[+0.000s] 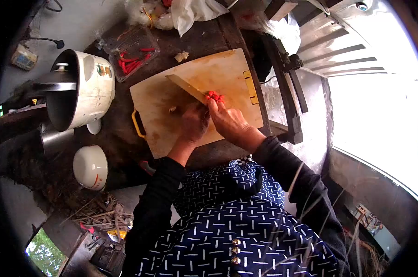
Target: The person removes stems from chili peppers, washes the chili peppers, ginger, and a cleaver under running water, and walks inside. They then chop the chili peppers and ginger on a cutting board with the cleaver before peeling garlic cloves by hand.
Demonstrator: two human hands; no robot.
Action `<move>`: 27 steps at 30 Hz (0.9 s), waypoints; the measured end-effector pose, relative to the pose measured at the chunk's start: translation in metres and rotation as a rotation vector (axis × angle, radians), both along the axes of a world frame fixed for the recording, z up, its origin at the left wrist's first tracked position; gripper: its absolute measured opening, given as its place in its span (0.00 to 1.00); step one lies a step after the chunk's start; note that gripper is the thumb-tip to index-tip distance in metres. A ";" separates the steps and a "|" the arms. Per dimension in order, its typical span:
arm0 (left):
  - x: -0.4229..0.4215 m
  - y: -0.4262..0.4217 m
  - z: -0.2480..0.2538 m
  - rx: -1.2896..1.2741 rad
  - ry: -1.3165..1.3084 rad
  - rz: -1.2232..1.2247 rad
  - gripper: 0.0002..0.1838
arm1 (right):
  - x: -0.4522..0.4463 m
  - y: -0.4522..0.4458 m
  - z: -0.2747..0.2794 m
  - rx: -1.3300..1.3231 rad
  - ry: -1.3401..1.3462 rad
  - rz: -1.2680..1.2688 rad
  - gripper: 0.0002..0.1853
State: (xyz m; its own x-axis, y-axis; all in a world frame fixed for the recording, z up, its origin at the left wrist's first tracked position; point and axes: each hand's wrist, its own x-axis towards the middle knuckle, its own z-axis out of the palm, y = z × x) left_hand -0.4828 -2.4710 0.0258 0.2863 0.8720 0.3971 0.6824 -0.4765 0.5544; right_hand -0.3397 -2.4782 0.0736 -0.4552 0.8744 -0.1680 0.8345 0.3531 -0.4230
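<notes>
My right hand (231, 122) grips a knife (187, 88); its handle is hidden in the fingers, and the broad blade points up and left across a large cutting board (158, 101). Against the blade's right side, by my right fingertips, lies a small heap of cut red chili (215, 96). Close on the knife's near side, my left hand (195, 122) is curled in shadow, fingers closed; whatever they hold is hidden. A small pale scrap (172, 109) rests on the board left of this hand.
Behind the board, a clear plastic tray (119, 74) holds several whole red chilies (130, 63). A pale piece (182, 56) sits at the board's far edge. A large white pot (96, 87) and a white enamel bowl (90, 167) stand left. A wooden frame (287, 92) borders the right.
</notes>
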 end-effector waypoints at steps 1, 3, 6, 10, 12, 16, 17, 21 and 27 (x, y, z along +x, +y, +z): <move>0.001 -0.004 0.007 -0.024 -0.030 -0.003 0.09 | 0.000 -0.002 -0.004 0.001 0.003 -0.003 0.22; 0.000 -0.006 0.003 -0.032 -0.028 -0.017 0.08 | 0.010 0.002 -0.001 0.006 0.147 -0.071 0.20; -0.003 -0.003 -0.005 -0.039 0.007 -0.013 0.08 | 0.023 -0.006 0.018 -0.073 0.122 -0.021 0.17; 0.000 -0.003 0.002 -0.008 -0.012 0.011 0.07 | 0.025 -0.013 0.021 -0.133 0.033 0.009 0.18; -0.001 -0.008 -0.007 -0.035 -0.022 0.025 0.07 | 0.017 -0.009 0.020 -0.192 0.041 -0.020 0.17; -0.002 -0.006 -0.002 -0.017 -0.020 0.002 0.09 | 0.006 -0.008 -0.001 0.044 0.058 -0.025 0.16; -0.003 -0.011 -0.003 -0.011 -0.022 0.001 0.09 | 0.009 -0.009 0.000 0.050 0.057 -0.026 0.16; -0.006 -0.004 -0.005 -0.020 -0.024 -0.049 0.09 | 0.019 -0.003 0.014 -0.059 0.106 -0.078 0.18; -0.007 -0.012 -0.015 -0.016 -0.020 -0.035 0.09 | 0.021 -0.022 0.011 -0.128 0.011 -0.002 0.21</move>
